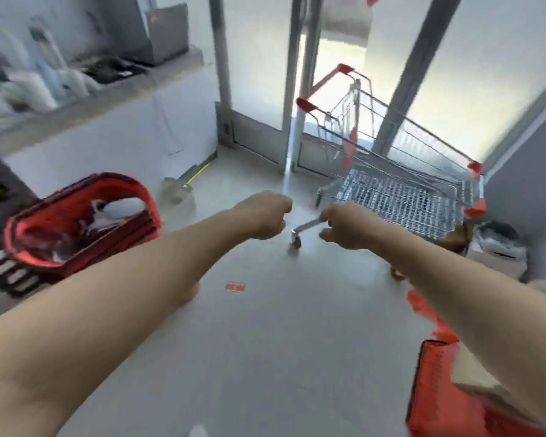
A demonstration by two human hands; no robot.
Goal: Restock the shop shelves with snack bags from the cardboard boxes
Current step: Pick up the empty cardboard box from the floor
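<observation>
Both hands are curled into loose fists holding nothing: the left hand (pixel 267 214) and right hand (pixel 349 225) reach toward the silver wire shopping trolley with red handle (pixel 401 171). A brown cardboard box (pixel 489 260) sits right of the trolley; snack bags cannot be made out.

pale floor (pixel 265 357) bears a cart (pixel 401 190) and red label (pixel 234 287).

Wire shopping cart (pixel 401 171) with red handle, right of centre, near glass door (pixel 256 74). Stack of red baskets (pixel 76 228) at left. Another red basket (pixel 439 395) at lower right. Small red label (pixel 234 287) on pale floor (pixel 265 357). Blurred bench (pixel 107 89) clutter at upper left.
</observation>
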